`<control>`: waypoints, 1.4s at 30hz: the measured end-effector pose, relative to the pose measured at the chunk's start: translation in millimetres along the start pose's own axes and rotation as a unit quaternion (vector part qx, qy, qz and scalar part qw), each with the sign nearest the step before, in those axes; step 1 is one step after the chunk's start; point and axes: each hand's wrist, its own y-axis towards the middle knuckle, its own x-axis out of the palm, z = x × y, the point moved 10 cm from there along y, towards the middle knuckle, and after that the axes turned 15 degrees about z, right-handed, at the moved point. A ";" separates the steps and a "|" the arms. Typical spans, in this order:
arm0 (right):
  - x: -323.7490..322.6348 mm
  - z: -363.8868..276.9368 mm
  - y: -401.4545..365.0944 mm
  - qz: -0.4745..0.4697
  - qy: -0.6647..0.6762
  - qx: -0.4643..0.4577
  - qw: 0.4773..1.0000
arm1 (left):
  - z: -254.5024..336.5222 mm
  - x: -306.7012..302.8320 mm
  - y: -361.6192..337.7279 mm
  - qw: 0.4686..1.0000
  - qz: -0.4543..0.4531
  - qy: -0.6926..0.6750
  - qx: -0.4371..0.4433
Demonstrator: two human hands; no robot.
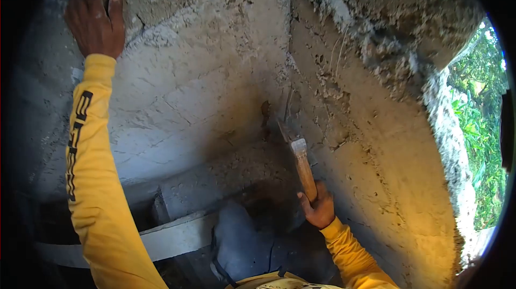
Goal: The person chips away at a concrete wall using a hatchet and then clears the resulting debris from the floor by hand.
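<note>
My left hand (95, 16) is pressed flat against the rough grey plaster wall (188, 74) at the upper left, fingers spread, holding nothing. Low at the centre, my right hand (318, 207) grips the wooden handle of a hammer (300, 161). The hammer's metal head points up and left into the inner corner where the two walls meet. Both arms wear yellow long sleeves.
The right-hand wall (387, 171) is rough, crumbly plaster with a jagged lump at the top. An opening at the far right shows green foliage (481, 128). A white pipe or ledge (172, 235) runs along the bottom left.
</note>
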 end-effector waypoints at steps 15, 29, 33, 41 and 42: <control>134.9 144.5 -11.6 -0.042 -0.011 0.127 0.991 | 35.5 -8.1 -19.1 0.944 0.145 0.163 0.246; 147.3 106.1 25.6 0.054 0.036 -0.063 0.996 | 22.5 10.3 -50.1 0.880 0.201 0.247 0.353; 188.8 164.3 30.7 0.027 0.105 0.089 0.990 | 0.7 9.2 -25.6 0.996 -0.056 0.057 -0.040; 244.5 251.7 30.3 -0.045 -0.084 0.145 0.985 | 1.1 6.1 -21.2 0.992 -0.013 0.127 0.011; 234.8 243.0 27.1 -0.046 -0.069 0.143 0.986 | -4.2 10.6 -25.9 0.993 -0.031 0.111 0.000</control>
